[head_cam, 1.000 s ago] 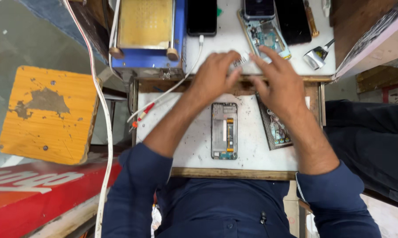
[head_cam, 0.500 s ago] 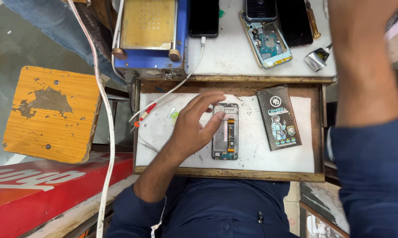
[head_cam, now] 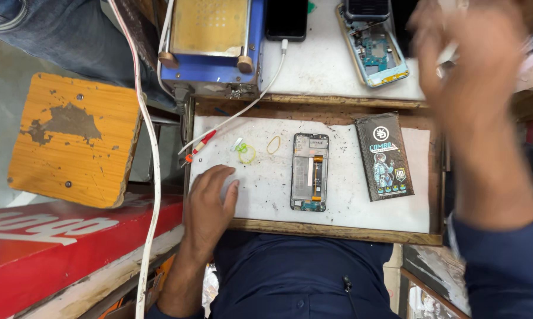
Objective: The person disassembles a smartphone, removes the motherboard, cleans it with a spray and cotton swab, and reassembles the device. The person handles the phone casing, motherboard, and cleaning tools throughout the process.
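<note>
Left hand (head_cam: pixel 210 204) lies flat, fingers spread, palm down on the white mat (head_cam: pixel 337 212), left of the opened phone (head_cam: pixel 309 172) and holding nothing; judged best kept there as a brace, off the loose bits. Above the hand and left of the phone lie a small green ring (head_cam: pixel 247 155) and a tan rubber band (head_cam: pixel 273 145), easy to sweep away. The phone lies near mid-mat, face down, back off, black frame, orange flex strip down the middle, small board at the bottom end. Right of the phone sits a dark printed packet (head_cam: pixel 386 157), apart from it. Right hand (head_cam: pixel 473 77) is raised up right of the phone, blurred; fingers look loosely open, cannot tell if something thin and pale is pinched. It should come down slow and clear of the flex.
</note>
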The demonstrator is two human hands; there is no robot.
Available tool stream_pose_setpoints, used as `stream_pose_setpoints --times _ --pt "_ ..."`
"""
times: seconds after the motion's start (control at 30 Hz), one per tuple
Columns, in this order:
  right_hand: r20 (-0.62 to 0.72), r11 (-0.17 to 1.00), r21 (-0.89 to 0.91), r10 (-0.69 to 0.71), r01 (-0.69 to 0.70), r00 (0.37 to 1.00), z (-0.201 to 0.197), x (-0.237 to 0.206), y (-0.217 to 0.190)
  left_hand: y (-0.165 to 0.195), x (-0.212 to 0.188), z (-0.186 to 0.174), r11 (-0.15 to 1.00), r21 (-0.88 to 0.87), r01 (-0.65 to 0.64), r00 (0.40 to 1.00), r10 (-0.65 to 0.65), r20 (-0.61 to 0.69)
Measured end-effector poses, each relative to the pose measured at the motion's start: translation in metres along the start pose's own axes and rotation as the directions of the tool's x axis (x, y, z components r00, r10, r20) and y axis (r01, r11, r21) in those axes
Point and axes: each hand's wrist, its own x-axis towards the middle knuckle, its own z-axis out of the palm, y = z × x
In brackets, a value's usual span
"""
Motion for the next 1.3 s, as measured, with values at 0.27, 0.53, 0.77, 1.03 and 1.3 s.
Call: stream_pose_setpoints --times 0.27,0.53,0.77,1.03,1.3 --pt "0.550 0.789 0.353 0.259 -0.503 0.793 0.038 -0.139 -0.088 -0.006 0.003 0.000 0.961 0.276 0.025 0.991 -0.061 0.121" --pt "0.216 0.824 0.343 0.398 -0.451 0.892 0.044 -0.118 -0.046 0.006 0.020 0.029 0.948 0.147 -0.282 0.959 0.274 0.075" --pt "0.278 0.981 0.066 0.156 -0.180 0.948 0.064 -0.065 -0.002 0.022 0.015 0.053 0.951 -0.034 -0.309 0.945 0.310 0.099" --pt "0.353 0.991 0.013 0.120 -0.133 0.928 0.085 -0.034 0.030 0.008 0.004 0.064 0.954 -0.093 -0.284 0.956 0.289 0.051" --pt "0.529 0.986 -0.112 0.167 -0.126 0.832 0.089 -0.027 0.008 0.002 0.001 0.076 0.959 -0.086 -0.270 0.962 0.273 0.026"
